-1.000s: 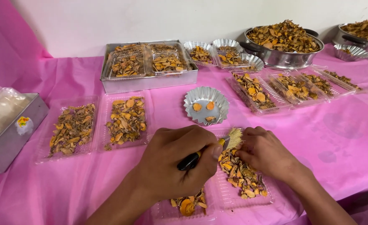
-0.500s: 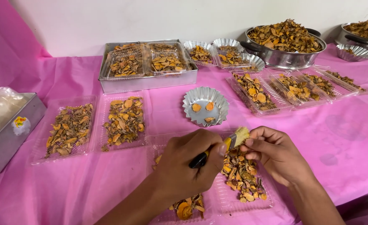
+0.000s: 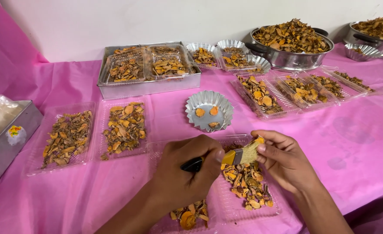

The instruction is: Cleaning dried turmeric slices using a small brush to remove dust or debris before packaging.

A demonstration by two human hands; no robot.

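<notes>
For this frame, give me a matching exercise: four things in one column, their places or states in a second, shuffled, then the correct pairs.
Things:
1. small brush
2. fluted foil cup
3. large steel bowl
4. steel tray

Places or states:
A. heaped with dried orange pieces, far right of the table
B. gripped in the left hand, bristles against a piece in the right hand
C. holds three orange slices
D. holds several clear packs, far side by the wall

Pairs: 1-B, 2-C, 3-A, 4-D

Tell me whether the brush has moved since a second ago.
Yes. The brush has swung its bristles to the right, clear of the left hand, judged against the foil cup.
</notes>
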